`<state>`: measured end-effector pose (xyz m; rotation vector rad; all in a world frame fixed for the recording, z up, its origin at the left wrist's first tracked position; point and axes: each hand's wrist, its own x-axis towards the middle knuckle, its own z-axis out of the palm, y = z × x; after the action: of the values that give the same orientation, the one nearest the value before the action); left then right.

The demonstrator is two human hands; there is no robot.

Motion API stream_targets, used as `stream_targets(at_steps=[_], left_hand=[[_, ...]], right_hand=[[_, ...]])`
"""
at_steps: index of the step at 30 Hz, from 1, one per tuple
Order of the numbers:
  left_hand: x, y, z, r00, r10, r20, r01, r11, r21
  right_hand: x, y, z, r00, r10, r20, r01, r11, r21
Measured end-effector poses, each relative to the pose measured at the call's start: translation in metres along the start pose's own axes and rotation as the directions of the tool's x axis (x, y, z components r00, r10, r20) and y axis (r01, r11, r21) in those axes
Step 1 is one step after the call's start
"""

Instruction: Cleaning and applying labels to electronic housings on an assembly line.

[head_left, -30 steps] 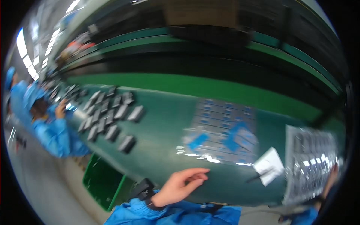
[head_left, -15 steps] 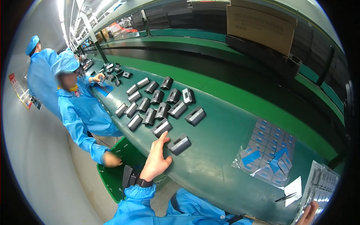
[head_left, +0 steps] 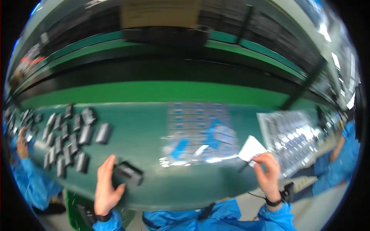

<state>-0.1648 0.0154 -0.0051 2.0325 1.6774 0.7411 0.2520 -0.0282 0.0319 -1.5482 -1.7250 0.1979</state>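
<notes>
My left hand [head_left: 106, 186] is at the front left of the green table, thumb and fingers apart, with nothing in it. Just right of its fingers lies a dark grey block-shaped device housing [head_left: 129, 173], close to or touching them. My right hand [head_left: 268, 173] is curled, thumb and index fingertips at the end of dark tweezers [head_left: 243, 167]. Blur makes the contact hard to see. The tweezers lie low, beside a small white paper [head_left: 251, 149]. Left of the paper is a clear-wrapped sheet of grey plates [head_left: 184, 125] with loose blue film pieces [head_left: 212, 134] on it.
Several similar housings [head_left: 85, 134] stand in loose rows at the left. A shiny clear plastic tray [head_left: 289, 140] is at the right. Co-workers in blue [head_left: 29, 177] sit at both sides. Under the left edge is a green bin [head_left: 73, 210]; a shelf with a carton [head_left: 160, 13] is behind.
My view has swung right. My right hand has come from the clear tray to the tweezers. My left hand has moved from the housing group to beside the single nearest housing.
</notes>
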Motion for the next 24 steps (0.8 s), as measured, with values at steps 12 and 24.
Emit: stream_targets(at_steps=[12, 24], left_hand=[[0.000, 0.044, 0.059, 0.993, 0.119, 0.004, -0.114, 0.960, -0.256], [0.009, 0.098, 0.086, 0.987, 0.060, 0.149, -0.001, 0.930, -0.367]], right_hand=[[-0.007, 0.042, -0.013, 0.992, 0.004, 0.129, 0.033, 0.960, -0.278], [-0.014, 0.054, -0.004, 0.964, -0.132, 0.232, 0.209, 0.914, -0.347]])
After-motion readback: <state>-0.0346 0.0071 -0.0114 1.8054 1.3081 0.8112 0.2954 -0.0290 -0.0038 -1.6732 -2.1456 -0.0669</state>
